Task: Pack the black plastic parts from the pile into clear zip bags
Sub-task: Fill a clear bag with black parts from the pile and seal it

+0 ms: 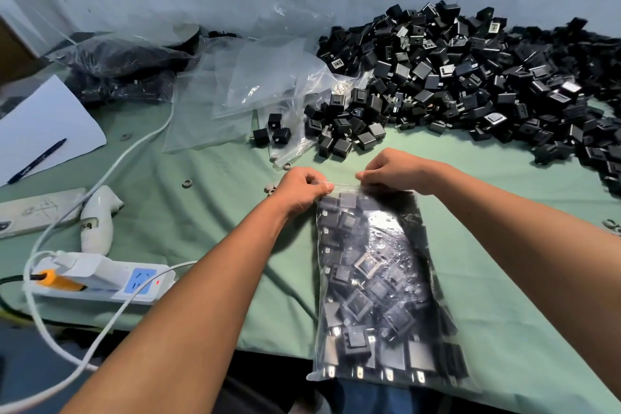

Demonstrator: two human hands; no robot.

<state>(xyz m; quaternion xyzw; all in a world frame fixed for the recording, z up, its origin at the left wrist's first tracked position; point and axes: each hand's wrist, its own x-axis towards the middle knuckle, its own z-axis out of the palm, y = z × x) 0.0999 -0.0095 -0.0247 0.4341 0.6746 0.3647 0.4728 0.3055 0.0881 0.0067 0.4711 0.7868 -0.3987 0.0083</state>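
Note:
A clear zip bag (379,286) filled with black plastic parts lies on the green table in front of me, its zip edge pointing away. My left hand (302,188) pinches the left end of the zip strip. My right hand (393,171) pinches the strip further right. A big pile of black plastic parts (470,84) covers the far right of the table. Several empty clear zip bags (255,84) lie crumpled to the left of the pile.
A packed bag of parts (121,67) sits at the far left. White paper (43,124) with a pen (37,161) lies left. A power strip (100,279) with white cables and a white tool (99,218) occupy the near left. Small grey rings (188,183) dot the cloth.

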